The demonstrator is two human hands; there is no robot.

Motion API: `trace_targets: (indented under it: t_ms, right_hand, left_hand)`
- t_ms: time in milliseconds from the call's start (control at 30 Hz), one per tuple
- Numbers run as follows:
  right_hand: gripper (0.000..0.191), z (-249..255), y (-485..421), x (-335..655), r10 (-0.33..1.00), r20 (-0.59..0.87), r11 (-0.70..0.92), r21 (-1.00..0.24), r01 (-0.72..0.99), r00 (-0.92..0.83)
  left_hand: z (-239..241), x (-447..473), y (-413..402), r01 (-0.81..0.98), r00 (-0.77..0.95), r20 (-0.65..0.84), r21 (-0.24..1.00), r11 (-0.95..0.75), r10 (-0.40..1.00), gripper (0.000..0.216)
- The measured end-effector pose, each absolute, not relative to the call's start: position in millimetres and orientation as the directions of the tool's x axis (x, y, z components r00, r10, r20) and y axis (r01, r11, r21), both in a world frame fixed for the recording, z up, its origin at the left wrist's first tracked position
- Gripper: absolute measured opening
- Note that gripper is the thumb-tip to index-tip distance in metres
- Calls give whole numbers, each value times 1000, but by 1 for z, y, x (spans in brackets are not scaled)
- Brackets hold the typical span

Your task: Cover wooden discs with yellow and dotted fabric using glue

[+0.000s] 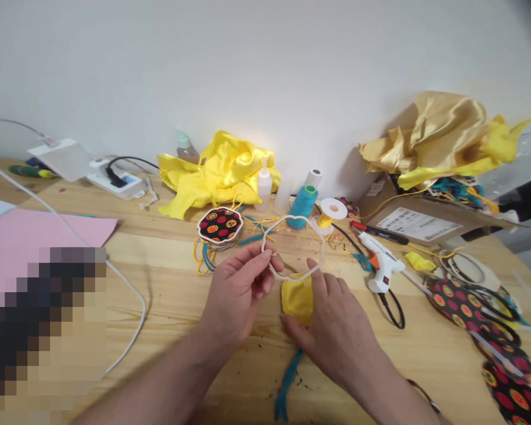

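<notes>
My left hand [239,295] pinches the left side of a thin pale wooden frame [292,221] with a wavy outline, holding it tilted above the wooden table [168,295]. My right hand [336,330] lies over a small piece of yellow fabric [297,298] on the table, fingers curled on its edge, with a fingertip near the frame's lower rim. A teal cord [287,383] lies just in front of the fabric, between my forearms.
Behind the frame are a fabric-covered patterned shape [220,226], glue bottles [264,188], a teal thread spool [304,205], yellow cloth [216,171] and a white glue gun [380,260]. A cardboard box [416,221] with gold fabric stands right. Pink paper [22,242] lies left.
</notes>
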State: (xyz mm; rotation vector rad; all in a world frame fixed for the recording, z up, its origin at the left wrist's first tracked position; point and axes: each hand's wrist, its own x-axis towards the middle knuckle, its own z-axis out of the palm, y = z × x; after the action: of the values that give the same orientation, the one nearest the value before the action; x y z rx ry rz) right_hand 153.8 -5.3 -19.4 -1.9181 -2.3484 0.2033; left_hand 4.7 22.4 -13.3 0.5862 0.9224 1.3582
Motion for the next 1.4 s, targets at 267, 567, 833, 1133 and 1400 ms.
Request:
trace_targets:
  t_ms: [267,567,833,1133,1400]
  right_hand:
    - [80,-22,-2,157,983,5,180,-236,955,-184]
    - [90,-5,11,196,954,-274,-143,-769,623,-119]
    - [44,5,17,226,921,-294,-338,-928,-153,-255]
    - [73,1,17,211,962,-254,-225,-946,232,-104]
    - [89,-15,-4,151,986,78,166,-352,921,-148]
  left_hand:
    - [-15,5,24,-570,-39,-208,808,150,977,7]
    - [-13,5,23,-571,-49,-221,806,155,974,7]
    - [-9,5,22,-566,-52,-231,808,162,972,9]
    - [-11,4,24,-576,-81,-217,807,132,973,7]
    - [-11,2,27,-608,-120,-204,789,91,972,7]
